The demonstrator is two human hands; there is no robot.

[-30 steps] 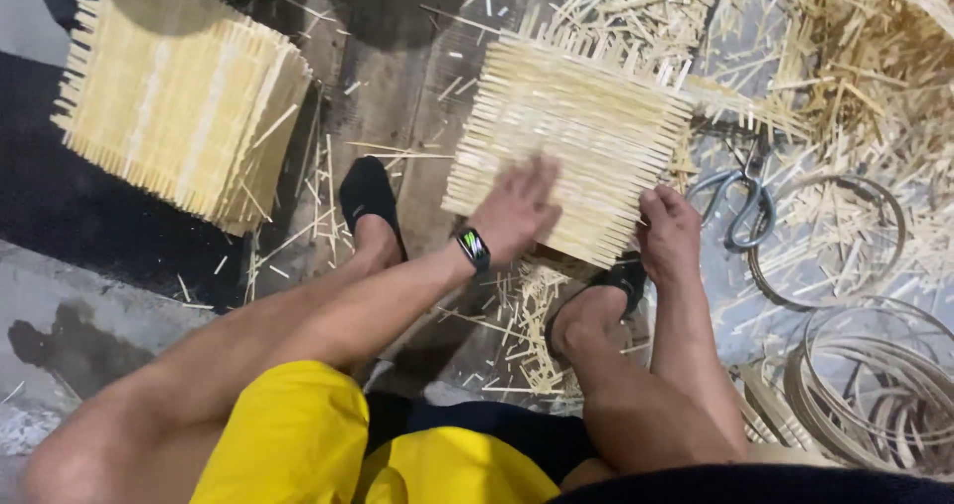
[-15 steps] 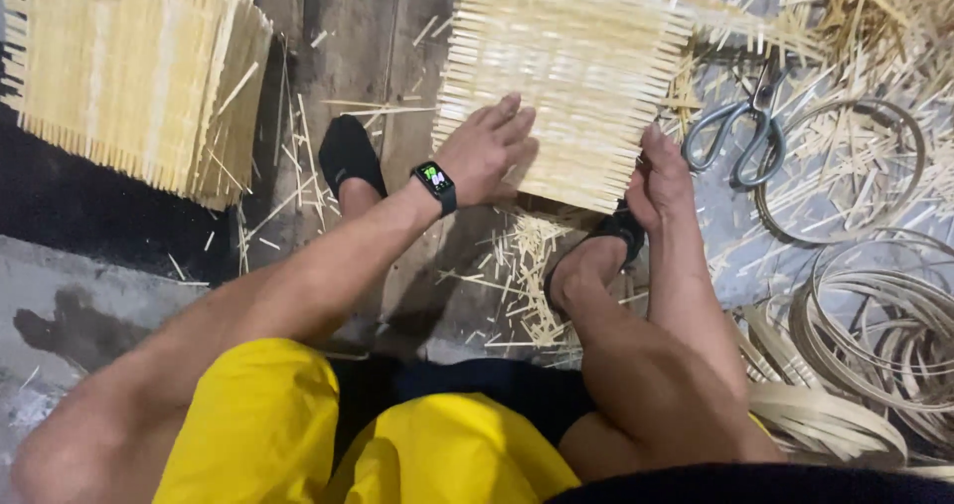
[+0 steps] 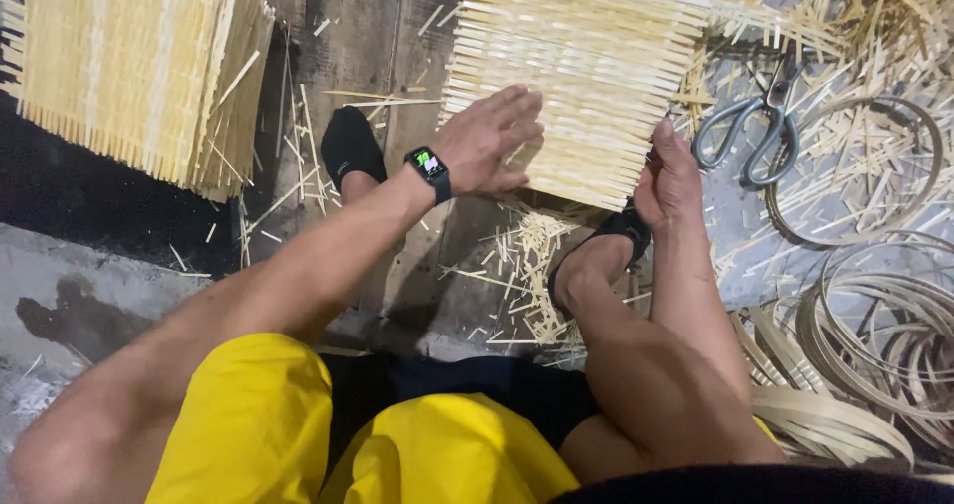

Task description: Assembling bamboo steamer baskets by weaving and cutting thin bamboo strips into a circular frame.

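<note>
Woven bamboo panel (image 3: 586,77): pale yellow, roughly rectangular mat of thin flat slats laid close in parallel rows, crossed by finer strips; slat ends project unevenly along the left and lower edges like a fringe. Lies flat on dark wooden boards, top edge cut off by the frame. Left hand (image 3: 487,141) rests palm down on its lower left corner, fingers spread; right hand (image 3: 668,171) grips its lower right edge, thumb on top.
</note>
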